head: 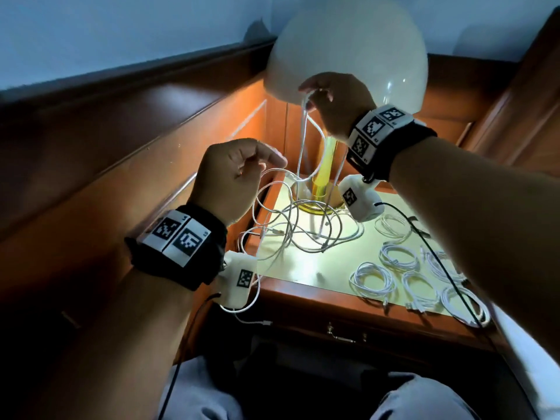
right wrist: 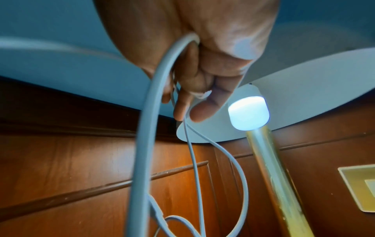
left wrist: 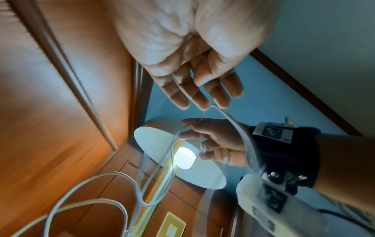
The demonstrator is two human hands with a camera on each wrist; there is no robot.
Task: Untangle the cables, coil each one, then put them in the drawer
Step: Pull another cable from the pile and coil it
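Note:
A tangle of white cables [head: 303, 228] lies on the lit nightstand top [head: 291, 269] around the lamp's foot. My right hand [head: 312, 97] is raised in front of the lamp shade, its fingers [right wrist: 202, 77] curled round loops of a white cable [right wrist: 146, 128] that hang down into the tangle. My left hand [head: 266, 166] is lower and to the left, pinching another strand of white cable [left wrist: 229, 118] at its fingertips [left wrist: 202, 102]. Several coiled white cables [head: 374, 280] lie on the right of the top. The drawer [head: 342, 336] below is closed.
A table lamp with a white dome shade [head: 345, 40] and a yellow stem [head: 325, 168] stands at the back of the nightstand, right behind the raised cables. Wood panelling [head: 121, 147] runs along the left. One cable end hangs off the front left edge [head: 251, 321].

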